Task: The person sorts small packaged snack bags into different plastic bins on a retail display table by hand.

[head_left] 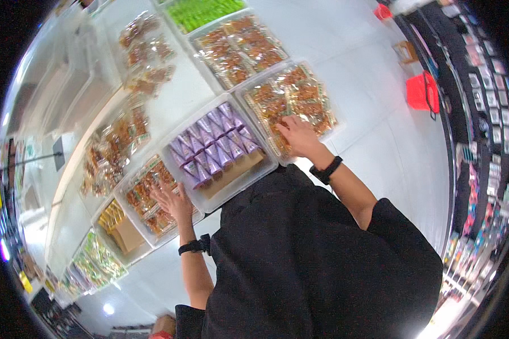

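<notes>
My left hand (pixel 174 202) lies with fingers spread on the clear-wrapped brown snack packets (pixel 140 191) in a clear plastic bin left of the middle. Nothing shows in its grasp. My right hand (pixel 298 137) reaches over the bin at the right and rests on its similar brown snack packets (pixel 308 96). Its fingers are slightly bent and apart, with no packet visibly lifted. Between my hands sits a clear bin (pixel 272 165) of purple cone-shaped packets (pixel 215 138) in rows, with bare brown cardboard at its near side.
Beyond are another bin of brown packets (pixel 240 50) and one of bright green packets (pixel 205 12). Loose brown packets (pixel 116 141) lie on the display behind. A bin with yellow packets (pixel 112 216) stands at the left. Red baskets (pixel 421 92) and stocked shelves line the right.
</notes>
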A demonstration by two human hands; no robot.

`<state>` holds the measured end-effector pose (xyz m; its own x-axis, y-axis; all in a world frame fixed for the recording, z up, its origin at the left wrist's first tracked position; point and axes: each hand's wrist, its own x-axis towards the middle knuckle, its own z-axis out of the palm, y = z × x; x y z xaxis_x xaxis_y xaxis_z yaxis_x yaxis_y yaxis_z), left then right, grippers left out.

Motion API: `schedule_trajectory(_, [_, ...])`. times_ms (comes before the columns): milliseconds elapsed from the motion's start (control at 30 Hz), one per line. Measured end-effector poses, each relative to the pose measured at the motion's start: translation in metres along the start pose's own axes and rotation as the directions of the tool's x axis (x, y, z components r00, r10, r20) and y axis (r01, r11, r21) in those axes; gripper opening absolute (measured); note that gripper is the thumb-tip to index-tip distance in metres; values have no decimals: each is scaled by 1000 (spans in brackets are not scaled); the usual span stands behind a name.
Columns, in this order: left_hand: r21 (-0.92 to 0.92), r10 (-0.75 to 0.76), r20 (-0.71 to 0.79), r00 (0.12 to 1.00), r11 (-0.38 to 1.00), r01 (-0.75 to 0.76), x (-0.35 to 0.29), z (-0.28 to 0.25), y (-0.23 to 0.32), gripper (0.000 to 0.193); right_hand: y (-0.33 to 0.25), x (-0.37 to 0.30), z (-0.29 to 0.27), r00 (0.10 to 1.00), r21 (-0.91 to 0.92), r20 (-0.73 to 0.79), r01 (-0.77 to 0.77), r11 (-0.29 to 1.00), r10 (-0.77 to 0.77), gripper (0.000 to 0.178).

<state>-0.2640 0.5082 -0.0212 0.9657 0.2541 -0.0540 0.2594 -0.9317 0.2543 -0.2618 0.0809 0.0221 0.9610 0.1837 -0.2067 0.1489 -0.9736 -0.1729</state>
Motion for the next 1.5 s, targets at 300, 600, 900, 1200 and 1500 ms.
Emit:
schedule_trajectory(300, [-57, -60, 3, 998, 997, 60, -29, -5, -4, 76, -6, 66, -43, 936, 77, 267, 219, 973, -232, 44])
schedule_trajectory(600, [-264, 31, -218, 976, 960, -89, 76, -36, -4, 62, 21, 59, 24, 928, -180, 372, 106, 978, -32, 10])
schedule_trajectory(900, [-203, 255, 123, 959, 952, -227, 274, -22, 47, 65, -51, 72, -15, 978, 159, 95, -197, 967, 184, 22])
schedule_trajectory(1200, [-146, 108, 293, 950, 987, -68, 301, -29, 47, 84, -173, 254, -35, 988, 330, -150, 83, 940, -35, 35])
schedule_trajectory(1500, [-688, 179, -75, 981, 702, -181, 181, -79, 23, 13, -261, 416, 5, 910, 290, -410, 74, 954, 54, 86])
